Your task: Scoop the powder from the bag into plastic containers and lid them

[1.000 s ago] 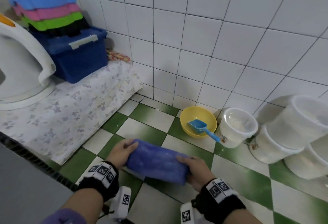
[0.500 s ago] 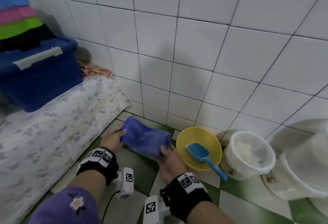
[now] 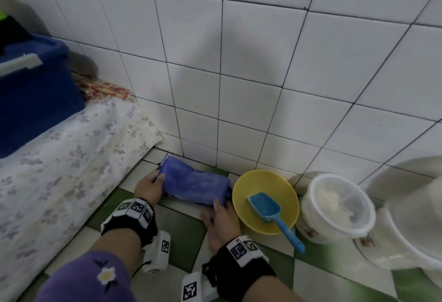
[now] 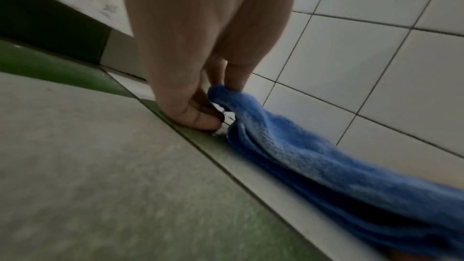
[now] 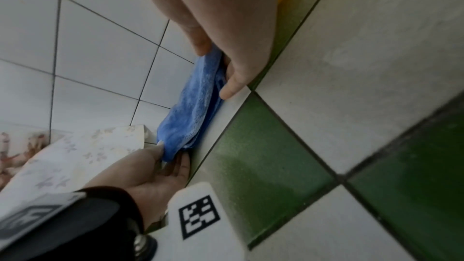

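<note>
Blue folded cloth [image 3: 194, 187] being laid on the floor against the wall, left hand [image 3: 148, 187] pinching one end, right hand [image 3: 221, 218] gripping the other, probably clearing it aside. Just beside: one yellow bowl [image 3: 265, 182] holding one blue scoop [image 3: 267, 208]; one lidded container [image 3: 337, 208] showing powder. Bag not visible.
</note>
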`<move>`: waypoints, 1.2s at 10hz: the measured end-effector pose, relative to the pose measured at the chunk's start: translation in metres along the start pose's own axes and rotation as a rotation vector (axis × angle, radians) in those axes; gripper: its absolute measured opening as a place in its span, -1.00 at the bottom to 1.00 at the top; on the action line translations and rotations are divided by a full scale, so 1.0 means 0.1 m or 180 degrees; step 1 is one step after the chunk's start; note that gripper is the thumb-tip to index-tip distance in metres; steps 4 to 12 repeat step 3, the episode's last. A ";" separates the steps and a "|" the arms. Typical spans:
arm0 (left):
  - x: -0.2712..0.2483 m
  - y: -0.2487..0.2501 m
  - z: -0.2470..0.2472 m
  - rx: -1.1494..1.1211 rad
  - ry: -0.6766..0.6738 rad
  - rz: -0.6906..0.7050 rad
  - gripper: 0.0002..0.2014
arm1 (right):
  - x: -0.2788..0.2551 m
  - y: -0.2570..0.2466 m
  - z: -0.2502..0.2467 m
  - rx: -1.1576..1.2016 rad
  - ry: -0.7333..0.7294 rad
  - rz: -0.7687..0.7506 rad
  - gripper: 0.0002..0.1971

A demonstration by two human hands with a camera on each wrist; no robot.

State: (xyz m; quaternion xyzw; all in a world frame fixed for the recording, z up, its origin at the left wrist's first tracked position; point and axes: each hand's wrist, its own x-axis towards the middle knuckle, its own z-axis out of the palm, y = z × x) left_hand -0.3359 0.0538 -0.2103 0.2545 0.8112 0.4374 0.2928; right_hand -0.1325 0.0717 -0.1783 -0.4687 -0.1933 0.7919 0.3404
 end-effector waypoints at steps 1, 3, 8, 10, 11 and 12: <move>-0.04 0.01 0.00 -0.0137 0.0183 -0.0115 -0.71 | -0.11 0.00 -0.02 -0.0146 0.0038 0.0191 -0.69; -0.30 -0.05 0.00 -0.0827 0.0360 -0.0484 -0.65 | -0.45 -0.04 -0.09 -0.0494 -0.0049 0.0494 -0.74; -0.30 -0.05 0.00 -0.0827 0.0360 -0.0484 -0.65 | -0.45 -0.04 -0.09 -0.0494 -0.0049 0.0494 -0.74; -0.30 -0.05 0.00 -0.0827 0.0360 -0.0484 -0.65 | -0.45 -0.04 -0.09 -0.0494 -0.0049 0.0494 -0.74; -0.30 -0.05 0.00 -0.0827 0.0360 -0.0484 -0.65 | -0.45 -0.04 -0.09 -0.0494 -0.0049 0.0494 -0.74; -0.30 -0.05 0.00 -0.0827 0.0360 -0.0484 -0.65 | -0.45 -0.04 -0.09 -0.0494 -0.0049 0.0494 -0.74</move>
